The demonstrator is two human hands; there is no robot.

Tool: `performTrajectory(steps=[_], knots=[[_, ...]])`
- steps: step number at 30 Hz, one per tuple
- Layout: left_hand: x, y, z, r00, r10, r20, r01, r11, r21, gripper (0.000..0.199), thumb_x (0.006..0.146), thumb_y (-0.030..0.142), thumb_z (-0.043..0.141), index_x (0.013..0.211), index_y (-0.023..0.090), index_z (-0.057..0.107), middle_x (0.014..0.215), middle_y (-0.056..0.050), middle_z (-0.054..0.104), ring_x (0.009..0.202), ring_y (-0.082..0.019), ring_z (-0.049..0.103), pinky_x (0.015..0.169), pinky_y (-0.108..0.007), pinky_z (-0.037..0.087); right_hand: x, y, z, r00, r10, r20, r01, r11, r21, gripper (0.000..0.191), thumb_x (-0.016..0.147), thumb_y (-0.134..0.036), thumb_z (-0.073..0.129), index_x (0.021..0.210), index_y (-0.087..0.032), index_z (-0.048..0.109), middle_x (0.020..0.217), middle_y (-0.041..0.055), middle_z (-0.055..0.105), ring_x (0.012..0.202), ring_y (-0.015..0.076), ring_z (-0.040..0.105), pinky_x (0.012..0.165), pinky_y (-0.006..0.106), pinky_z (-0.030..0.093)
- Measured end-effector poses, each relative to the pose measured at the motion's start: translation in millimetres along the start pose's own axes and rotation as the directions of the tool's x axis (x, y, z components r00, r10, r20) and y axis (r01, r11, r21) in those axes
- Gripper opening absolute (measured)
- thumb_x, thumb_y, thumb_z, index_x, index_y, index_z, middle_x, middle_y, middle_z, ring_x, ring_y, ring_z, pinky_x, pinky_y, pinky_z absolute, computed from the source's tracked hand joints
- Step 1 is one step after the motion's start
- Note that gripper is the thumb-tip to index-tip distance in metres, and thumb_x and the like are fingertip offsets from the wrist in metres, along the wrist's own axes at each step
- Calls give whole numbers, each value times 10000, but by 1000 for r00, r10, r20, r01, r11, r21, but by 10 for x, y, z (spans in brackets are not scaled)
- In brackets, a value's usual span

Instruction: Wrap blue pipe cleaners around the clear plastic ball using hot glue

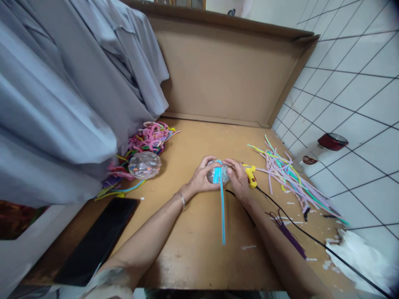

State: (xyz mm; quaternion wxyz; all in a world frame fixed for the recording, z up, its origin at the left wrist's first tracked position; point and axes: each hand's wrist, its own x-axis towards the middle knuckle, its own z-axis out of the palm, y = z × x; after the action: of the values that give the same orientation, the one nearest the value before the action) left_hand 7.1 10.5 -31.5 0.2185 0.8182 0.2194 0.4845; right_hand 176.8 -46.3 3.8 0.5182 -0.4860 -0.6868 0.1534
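Over the middle of the table, my left hand [200, 176] is wrapped round a clear ball [212, 176] from its left side. My right hand [238, 178] presses on the ball's right side, with thumb and fingers closed at its edge. Blue pipe cleaners [222, 216] lie in rows across the ball, and a long end hangs from it towards the table's front edge. A yellow glue gun [250, 176] rests just right of my right hand, its black cord running to the lower right. My fingers hide part of the ball.
A second clear ball [145, 165] sits left, beside a pile of pink and mixed pipe cleaners [152, 137]. A black phone-like slab [98, 241] lies front left. Lilac and green pipe cleaners [289, 174], a red-lidded jar [324, 149] and white crumpled plastic [355, 257] are right. Cardboard [218, 70] stands behind.
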Motion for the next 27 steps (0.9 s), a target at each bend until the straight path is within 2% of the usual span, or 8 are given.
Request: performTrajectory(steps=[4,8,13,18,22,25,27], knots=[[17,11,23,998,-63,-24,62,997,-52,666,572,348,851,1165,219,578,1258,-114,444,1205,-279,501,1010,-458,471,-4,114,27,999,38,10,-39,997,60,362,945,-454,426,1216,-259,566,1180,74,663,1145,238,573,969,431,460],[34,20,30,992,-128,-19,126,989,-72,673,564,341,856,1170,230,583,1253,-109,459,1201,-276,509,1021,-463,465,-4,150,36,998,47,37,-49,997,57,374,948,-463,415,1229,-260,554,1220,77,644,1175,236,557,994,439,448],[54,46,17,989,-147,-4,146,987,-72,676,564,326,854,1176,230,582,1250,-102,460,1198,-272,515,1021,-441,466,-2,86,19,999,24,42,-22,998,-52,349,933,-422,436,1207,-249,566,1202,79,639,1152,240,556,1006,447,415],[65,63,15,985,-172,5,172,983,-70,666,560,296,843,1169,226,585,1244,-94,473,1188,-264,525,1018,-418,471,-5,-6,10,992,-121,44,126,983,-135,303,913,-319,448,1173,-231,576,1151,80,639,1114,234,556,975,427,409],[74,89,6,988,-152,24,153,988,-29,656,590,290,804,1200,225,571,1258,-96,472,1195,-267,527,1021,-414,474,-12,-99,13,961,-277,4,270,931,-246,281,893,-299,474,1135,-216,589,1067,83,646,1023,239,573,889,418,414],[75,113,-1,989,-137,61,136,990,17,631,628,326,781,1212,225,566,1277,-101,470,1196,-267,535,1025,-406,475,-23,-146,30,926,-378,0,355,868,-347,193,892,-289,507,1021,-220,632,928,61,656,899,215,587,812,390,408],[77,119,-6,987,-153,60,151,988,34,626,638,349,783,1212,227,564,1286,-101,472,1210,-270,530,1036,-406,469,-25,-138,44,911,-412,-19,379,855,-355,133,897,-269,524,919,-226,648,841,39,662,844,195,600,794,374,412]])
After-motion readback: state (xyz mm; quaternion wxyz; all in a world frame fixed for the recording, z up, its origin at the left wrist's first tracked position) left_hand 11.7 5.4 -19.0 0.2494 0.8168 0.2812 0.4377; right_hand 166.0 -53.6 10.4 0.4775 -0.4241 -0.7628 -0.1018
